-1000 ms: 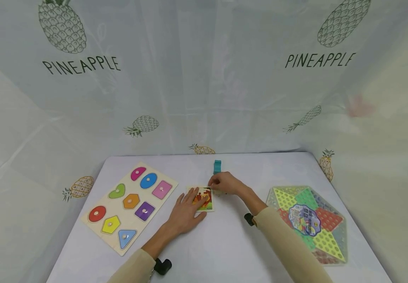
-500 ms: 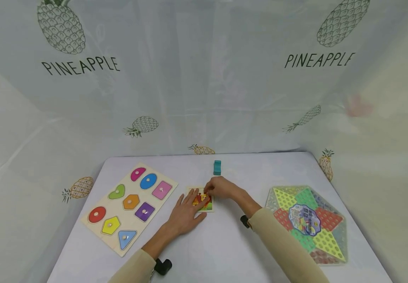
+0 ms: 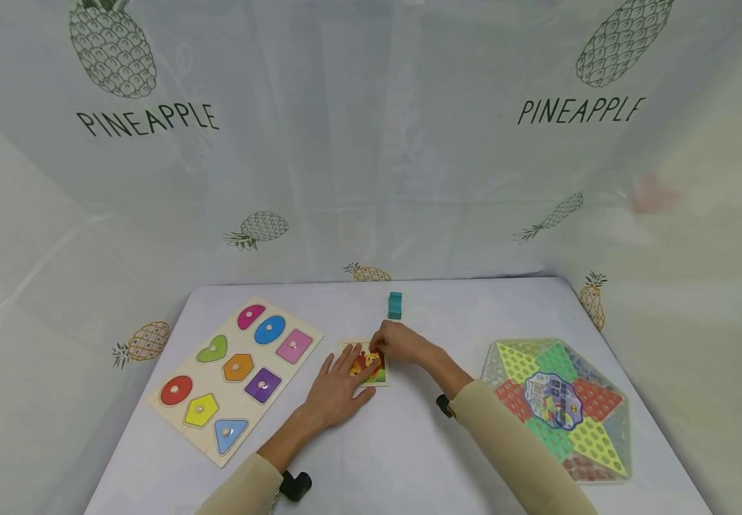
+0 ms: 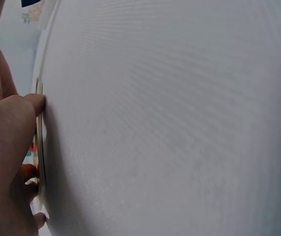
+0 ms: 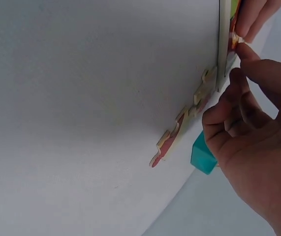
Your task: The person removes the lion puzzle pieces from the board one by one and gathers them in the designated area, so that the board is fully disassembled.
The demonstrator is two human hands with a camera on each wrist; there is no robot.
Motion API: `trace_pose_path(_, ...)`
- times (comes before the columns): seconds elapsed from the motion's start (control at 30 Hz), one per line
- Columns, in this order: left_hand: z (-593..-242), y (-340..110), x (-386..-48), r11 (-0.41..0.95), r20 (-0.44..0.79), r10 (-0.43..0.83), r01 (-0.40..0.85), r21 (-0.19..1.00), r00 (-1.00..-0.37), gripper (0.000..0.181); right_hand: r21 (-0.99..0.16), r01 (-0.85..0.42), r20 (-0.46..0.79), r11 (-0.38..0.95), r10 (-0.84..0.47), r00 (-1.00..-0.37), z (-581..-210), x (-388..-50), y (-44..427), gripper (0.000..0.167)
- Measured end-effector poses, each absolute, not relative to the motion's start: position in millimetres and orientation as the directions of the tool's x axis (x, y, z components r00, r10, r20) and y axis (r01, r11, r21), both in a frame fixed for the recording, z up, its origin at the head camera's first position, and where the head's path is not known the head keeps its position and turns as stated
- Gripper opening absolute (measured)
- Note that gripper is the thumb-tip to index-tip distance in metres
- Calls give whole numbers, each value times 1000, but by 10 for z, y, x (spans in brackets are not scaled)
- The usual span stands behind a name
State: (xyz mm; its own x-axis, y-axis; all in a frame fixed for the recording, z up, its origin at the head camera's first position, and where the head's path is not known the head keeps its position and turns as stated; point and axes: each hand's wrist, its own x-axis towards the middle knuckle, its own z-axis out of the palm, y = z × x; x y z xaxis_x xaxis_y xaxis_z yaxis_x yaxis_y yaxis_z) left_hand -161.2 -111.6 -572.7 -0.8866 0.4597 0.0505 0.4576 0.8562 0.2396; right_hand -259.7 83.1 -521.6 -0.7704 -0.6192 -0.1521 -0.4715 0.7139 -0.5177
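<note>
Puzzle [image 3: 380,376]: seven o'clock from teal block [image 3: 395,305]
Left hand [image 3: 337,392]: fingers outstretched, resting on puzzle
Right hand [image 3: 401,342]: fingers bent at puzzle's one-o'clock corner, cannot tell if gripping

At the lower centre of the head view, a picture puzzle [image 3: 381,374] shows red, yellow and green within a cream border; a teal block [image 3: 395,305] is above. The pale-wood shape board [image 3: 211,377], lower left, carries magenta, blue, pink, green, orange, purple, red and yellow. Lower right, a star board [image 3: 556,410] alternates yellow, green and red. Pineapples pattern the greyish-white backdrop [image 3: 371,157].
</note>
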Motion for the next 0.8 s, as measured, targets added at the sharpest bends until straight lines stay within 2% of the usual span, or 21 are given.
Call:
trace_pose_path(0.27, -5711, -1117, -1601, 850, 71, 470, 472, 233, -880, 57, -499, -463, -138, 732, -595, -792, -5211, -2544, 802, 18)
trace_pose_path(0.57, -5674, -1122, -1573, 851, 69, 469, 472, 230, -880, 56, -467, -480, -136, 742, -597, -790, -5228, -2511, 773, 12)
trace_pose_path(0.8, -5657, -1121, -1574, 849, 76, 471, 474, 233, -879, 55, -466, -469, -155, 750, -592, -791, -5194, -2525, 757, 14)
